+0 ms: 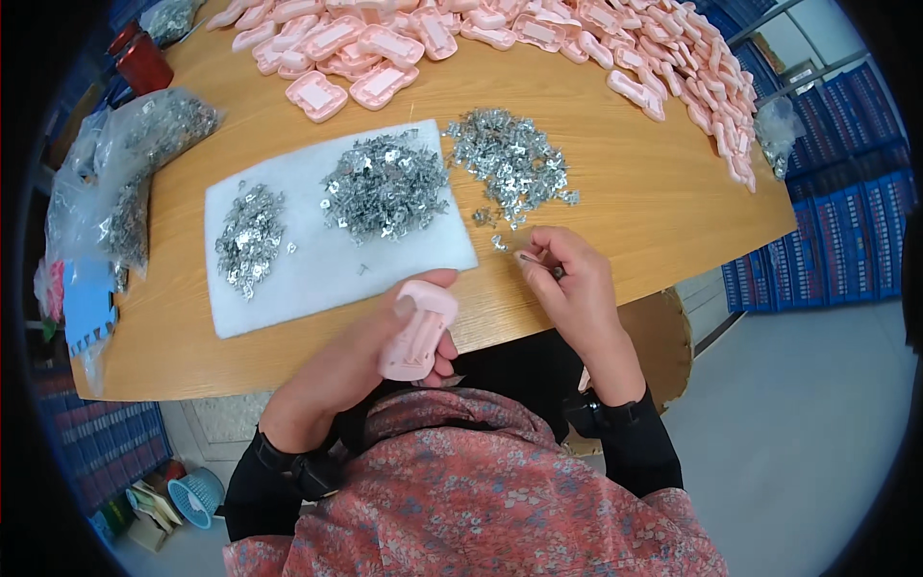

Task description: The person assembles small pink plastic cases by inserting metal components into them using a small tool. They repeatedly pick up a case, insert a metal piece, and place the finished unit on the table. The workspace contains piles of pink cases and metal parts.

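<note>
My left hand [348, 358] is closed around a pink plastic casing half [419, 332], whose hollow inner side with ribs faces up. It is held just off the table's near edge. To the right, my right hand [583, 293] pinches a slim dark metal tool [557, 272], perhaps tweezers; the fingers hide most of it. Its tip points left, close to a few loose metal pieces [499, 242]. Beyond that hand, a heap of small silvery metal contacts [510, 159] lies on the wood. A white foam sheet [317, 288] carries a larger heap [386, 188] and a smaller heap [252, 236].
Many pink casings [385, 48] are piled along the table's far and right side. Clear bags of metal parts [135, 168] and a red jar [142, 62] stand at the left. Blue racks [822, 240] line the right, and a blue basket [196, 497] sits below left.
</note>
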Tool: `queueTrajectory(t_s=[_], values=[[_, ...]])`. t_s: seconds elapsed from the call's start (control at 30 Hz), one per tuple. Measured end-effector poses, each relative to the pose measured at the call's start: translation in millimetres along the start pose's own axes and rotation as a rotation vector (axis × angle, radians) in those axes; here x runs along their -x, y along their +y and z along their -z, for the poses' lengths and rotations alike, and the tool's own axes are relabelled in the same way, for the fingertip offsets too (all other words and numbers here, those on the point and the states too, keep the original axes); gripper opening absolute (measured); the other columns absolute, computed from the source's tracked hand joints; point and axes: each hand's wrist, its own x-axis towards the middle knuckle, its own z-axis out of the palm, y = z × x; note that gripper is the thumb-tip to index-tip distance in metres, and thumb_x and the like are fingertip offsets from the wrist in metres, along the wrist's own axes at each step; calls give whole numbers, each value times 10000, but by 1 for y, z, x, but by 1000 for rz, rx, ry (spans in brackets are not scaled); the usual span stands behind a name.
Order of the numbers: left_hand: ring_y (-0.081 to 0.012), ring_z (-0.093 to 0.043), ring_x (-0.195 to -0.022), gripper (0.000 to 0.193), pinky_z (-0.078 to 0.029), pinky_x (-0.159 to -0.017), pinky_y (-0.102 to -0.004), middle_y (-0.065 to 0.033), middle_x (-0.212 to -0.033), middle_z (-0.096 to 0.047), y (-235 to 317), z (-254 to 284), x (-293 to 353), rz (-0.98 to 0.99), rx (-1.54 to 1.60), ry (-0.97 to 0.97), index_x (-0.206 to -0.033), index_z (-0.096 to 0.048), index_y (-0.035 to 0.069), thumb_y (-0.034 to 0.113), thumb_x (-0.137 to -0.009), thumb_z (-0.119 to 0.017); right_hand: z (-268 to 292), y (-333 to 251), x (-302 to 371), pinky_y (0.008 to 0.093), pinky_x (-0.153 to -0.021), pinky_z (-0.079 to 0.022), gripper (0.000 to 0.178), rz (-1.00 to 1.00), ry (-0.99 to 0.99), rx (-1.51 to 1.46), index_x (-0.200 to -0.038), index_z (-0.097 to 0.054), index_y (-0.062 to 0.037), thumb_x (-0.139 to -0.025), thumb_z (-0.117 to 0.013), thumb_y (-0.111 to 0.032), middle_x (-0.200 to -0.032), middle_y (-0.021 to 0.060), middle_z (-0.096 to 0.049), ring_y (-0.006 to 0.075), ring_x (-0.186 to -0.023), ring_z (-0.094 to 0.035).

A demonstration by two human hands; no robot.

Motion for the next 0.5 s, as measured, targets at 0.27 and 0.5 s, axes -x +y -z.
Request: queueTrajectory(t_s=[0.27, 0.5], values=[[-232, -669, -859, 538, -576, -731, -382, -144, -1018, -643, 5, 9, -12, -66, 335, 23, -1444, -369, 52, 418, -1055, -306, -23, 15, -19, 361, -661, -516, 168, 106, 4, 121, -948, -664, -45, -791, -711, -8, -820, 120, -634, 290, -755, -643], [-207, -660, -861, 526, -572, -743, -376, -116, -985, -645, 7, 6, -17, -43, 356, 45, -1423, -421, 42, 392, -1051, -298, -16, 18, -15, 323, -678, -526, 163, 29, 38, 4, -958, -647, -18, -808, -702, 14, -834, 114, -638, 229, -750, -656]])
